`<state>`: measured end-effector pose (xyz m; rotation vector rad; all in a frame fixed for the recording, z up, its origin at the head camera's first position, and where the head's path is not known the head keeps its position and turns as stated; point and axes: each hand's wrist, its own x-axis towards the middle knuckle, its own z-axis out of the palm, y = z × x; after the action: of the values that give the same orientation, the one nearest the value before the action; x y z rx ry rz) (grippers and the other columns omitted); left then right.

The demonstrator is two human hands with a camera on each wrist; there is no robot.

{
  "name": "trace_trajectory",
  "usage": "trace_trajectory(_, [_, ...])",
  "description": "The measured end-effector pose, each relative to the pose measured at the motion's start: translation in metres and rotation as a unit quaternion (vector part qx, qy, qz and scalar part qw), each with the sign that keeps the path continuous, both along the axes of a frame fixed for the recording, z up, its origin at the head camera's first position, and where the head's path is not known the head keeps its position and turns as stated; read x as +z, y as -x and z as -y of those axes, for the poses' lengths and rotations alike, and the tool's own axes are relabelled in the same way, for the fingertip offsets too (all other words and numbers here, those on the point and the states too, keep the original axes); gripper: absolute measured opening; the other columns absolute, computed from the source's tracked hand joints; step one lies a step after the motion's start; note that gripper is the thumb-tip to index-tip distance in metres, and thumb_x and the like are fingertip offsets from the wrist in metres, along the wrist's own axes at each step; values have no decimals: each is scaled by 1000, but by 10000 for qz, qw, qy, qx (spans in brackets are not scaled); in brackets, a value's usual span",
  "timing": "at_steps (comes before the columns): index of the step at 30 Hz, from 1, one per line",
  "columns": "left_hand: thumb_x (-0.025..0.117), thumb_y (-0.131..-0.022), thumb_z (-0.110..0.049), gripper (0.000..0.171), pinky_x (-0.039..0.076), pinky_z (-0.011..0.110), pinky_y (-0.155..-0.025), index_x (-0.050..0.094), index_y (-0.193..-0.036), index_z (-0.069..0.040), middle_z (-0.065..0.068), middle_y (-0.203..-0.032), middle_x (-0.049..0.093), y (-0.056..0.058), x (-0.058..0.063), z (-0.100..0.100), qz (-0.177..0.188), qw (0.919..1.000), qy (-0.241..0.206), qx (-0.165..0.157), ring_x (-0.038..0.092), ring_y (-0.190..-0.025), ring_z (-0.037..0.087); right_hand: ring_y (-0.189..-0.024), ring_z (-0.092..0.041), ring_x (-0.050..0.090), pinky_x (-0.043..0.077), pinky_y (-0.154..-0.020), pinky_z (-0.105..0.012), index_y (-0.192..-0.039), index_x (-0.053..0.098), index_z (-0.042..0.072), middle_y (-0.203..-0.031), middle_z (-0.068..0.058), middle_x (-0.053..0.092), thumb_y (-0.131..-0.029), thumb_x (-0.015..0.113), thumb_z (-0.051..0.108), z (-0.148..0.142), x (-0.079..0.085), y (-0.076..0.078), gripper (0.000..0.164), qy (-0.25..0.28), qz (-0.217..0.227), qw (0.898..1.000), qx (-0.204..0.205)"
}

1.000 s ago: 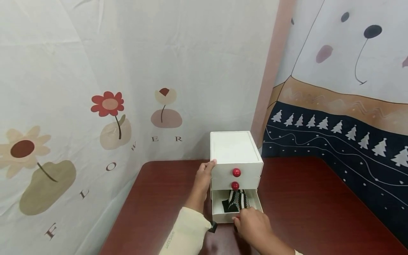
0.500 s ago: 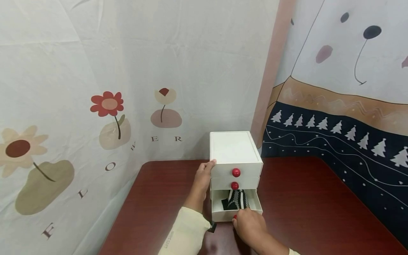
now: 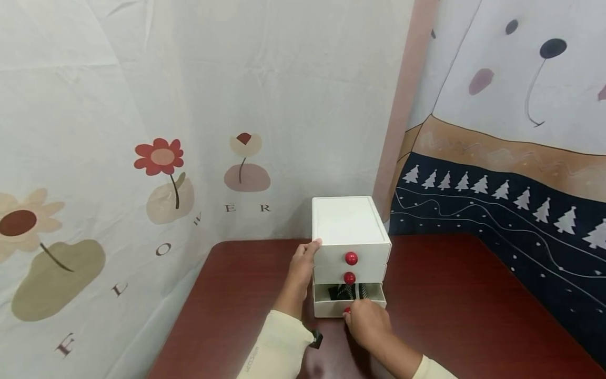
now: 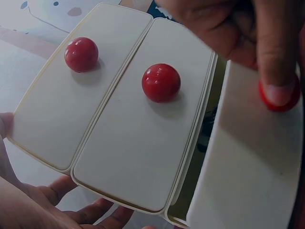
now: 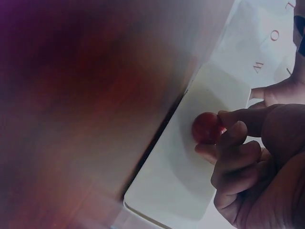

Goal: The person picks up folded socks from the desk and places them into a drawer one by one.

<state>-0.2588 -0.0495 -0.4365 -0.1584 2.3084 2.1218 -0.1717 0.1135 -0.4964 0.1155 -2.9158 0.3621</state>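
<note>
A small white drawer cabinet (image 3: pixel 350 220) with red round knobs stands on the table. My left hand (image 3: pixel 303 266) rests along its left side, thumb at the top front corner and fingers against the side wall (image 4: pixel 97 210). My right hand (image 3: pixel 368 320) pinches the red knob (image 5: pixel 206 128) of the bottom drawer (image 3: pixel 326 309) between thumb and fingers. That drawer stands partly out. Inside lies black fabric with white stripes (image 3: pixel 338 292), partly hidden by the drawer above and my right hand. The two upper drawers (image 4: pixel 128 129) are closed.
The dark red-brown table (image 3: pixel 450 295) extends to both sides of the cabinet. Behind it hangs a pale curtain (image 3: pixel 284 105) printed with flowers and letters. A bear-patterned cloth (image 3: pixel 497 200) with white trees hangs at the right.
The bottom drawer has slid inward, away from me, with my right hand on its knob. Less of the striped fabric shows now. My left hand has stayed on the cabinet's side.
</note>
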Motion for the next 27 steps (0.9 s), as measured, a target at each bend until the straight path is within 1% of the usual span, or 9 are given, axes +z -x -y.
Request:
trace_trajectory(4, [59, -101, -68, 66, 42, 67, -118, 61, -138, -13, 20, -155, 57, 0, 0, 0, 30, 10000, 26, -84, 55, -142, 41, -61, -22, 64, 52, -51, -45, -56, 51, 18, -78, -9, 75, -95, 84, 31, -2, 1, 9, 52, 97, 112, 9998, -121])
trace_trajectory(9, [59, -101, -66, 65, 43, 65, -116, 62, -137, -12, 20, -152, 59, 1, -1, 1, 2, 10000, -18, -55, 56, -139, 39, -62, -23, 66, 52, -52, -46, -55, 50, 18, -77, -12, 74, -95, 84, 31, -3, 2, 19, 54, 225, 80, 9996, -135])
trace_trajectory(13, [60, -101, -66, 65, 43, 66, -117, 62, -135, -11, 21, -153, 58, 1, 1, 0, -36, 10000, -27, -54, 55, -141, 41, -62, -24, 65, 52, -52, -47, -56, 48, 18, -76, -13, 73, -95, 84, 30, -3, 3, 25, 55, 302, 89, 9994, -171])
trace_trajectory(17, [60, -102, -63, 63, 43, 69, -118, 60, -134, -9, 23, -153, 57, 1, 2, 1, -62, 9999, -57, -85, 54, -144, 44, -63, -24, 66, 52, -53, -48, -58, 51, 17, -77, -12, 73, -95, 84, 30, -3, 3, 29, 52, 346, 103, 9992, -172])
trace_trajectory(23, [60, -102, -62, 62, 44, 77, -114, 59, -134, -9, 24, -154, 55, 1, 1, 2, -51, 9998, -137, -152, 54, -142, 44, -68, -26, 68, 55, -57, -51, -61, 57, 15, -79, -12, 73, -95, 84, 30, -4, 3, 36, 46, 384, 154, 9988, -265])
trace_trajectory(25, [60, -102, -62, 61, 45, 76, -113, 60, -133, -9, 24, -153, 56, 0, 2, 2, -83, 9998, -126, -151, 55, -140, 44, -69, -26, 69, 56, -58, -52, -62, 58, 15, -79, -12, 73, -95, 84, 29, -4, 3, 38, 45, 385, 177, 9987, -292])
trace_trajectory(27, [60, -102, -61, 60, 46, 72, -114, 60, -132, -9, 24, -152, 57, 1, 2, 2, -90, 9998, -103, -115, 56, -139, 43, -69, -27, 68, 56, -58, -52, -63, 60, 14, -79, -12, 73, -95, 84, 30, -4, 3, 39, 43, 376, 189, 9987, -282])
